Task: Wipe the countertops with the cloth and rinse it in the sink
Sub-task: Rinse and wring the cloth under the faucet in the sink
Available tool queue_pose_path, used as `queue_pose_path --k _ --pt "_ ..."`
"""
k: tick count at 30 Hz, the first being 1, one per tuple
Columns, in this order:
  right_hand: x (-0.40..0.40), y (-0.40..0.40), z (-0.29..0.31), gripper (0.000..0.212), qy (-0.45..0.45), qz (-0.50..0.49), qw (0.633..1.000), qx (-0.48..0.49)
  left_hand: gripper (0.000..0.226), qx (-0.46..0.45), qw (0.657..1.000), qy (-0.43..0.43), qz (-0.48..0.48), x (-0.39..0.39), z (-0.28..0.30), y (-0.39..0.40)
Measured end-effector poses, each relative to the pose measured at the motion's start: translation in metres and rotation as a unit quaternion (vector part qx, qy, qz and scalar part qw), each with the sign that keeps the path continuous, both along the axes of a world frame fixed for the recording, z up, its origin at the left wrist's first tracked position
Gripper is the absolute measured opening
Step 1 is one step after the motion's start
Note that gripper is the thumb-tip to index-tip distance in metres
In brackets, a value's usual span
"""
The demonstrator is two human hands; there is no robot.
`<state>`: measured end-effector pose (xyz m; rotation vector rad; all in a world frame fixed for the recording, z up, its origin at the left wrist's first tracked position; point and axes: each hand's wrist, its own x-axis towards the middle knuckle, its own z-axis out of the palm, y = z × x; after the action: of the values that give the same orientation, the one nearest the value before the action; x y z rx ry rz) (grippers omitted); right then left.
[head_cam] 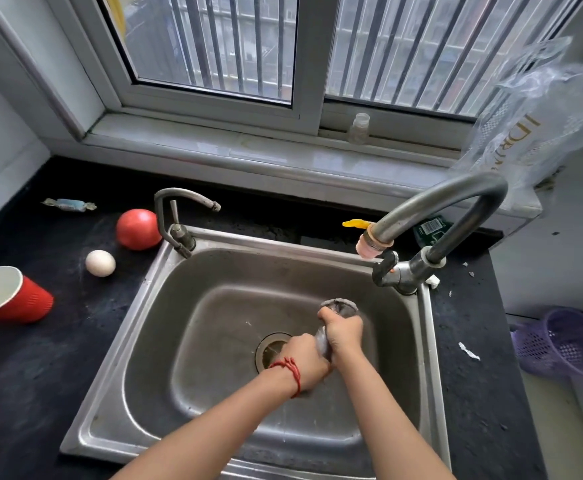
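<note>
Head view: cloth (339,305) gripped between left hand (305,358) and right hand (343,332).

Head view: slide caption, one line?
Both hands, left hand and right hand, wring a grey cloth over the steel sink.

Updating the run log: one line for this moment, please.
phase: wringing | left hand grip: cloth | right hand grip: cloth | where: over sink | water flow: none visible
</note>
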<state>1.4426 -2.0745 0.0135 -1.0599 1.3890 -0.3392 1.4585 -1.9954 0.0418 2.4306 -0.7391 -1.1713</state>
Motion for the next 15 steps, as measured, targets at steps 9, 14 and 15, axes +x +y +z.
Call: queue_pose_path --k 9,14,15 --pt "-0.002 -0.004 -0.008 0.035 0.065 -0.017 0.993 0.092 0.05 0.015 0.959 -0.244 -0.143 -0.009 -0.014 0.01" --pt "-0.018 -0.008 -0.003 0.033 -0.156 0.009 0.975 0.156 0.03 -0.109 0.986 -0.051 0.112 0.005 -0.008 0.013" --pt "-0.026 -0.005 -0.004 0.047 -0.188 0.035 0.973 0.128 0.022 -0.152 0.97 0.038 0.187 0.009 -0.007 0.012"
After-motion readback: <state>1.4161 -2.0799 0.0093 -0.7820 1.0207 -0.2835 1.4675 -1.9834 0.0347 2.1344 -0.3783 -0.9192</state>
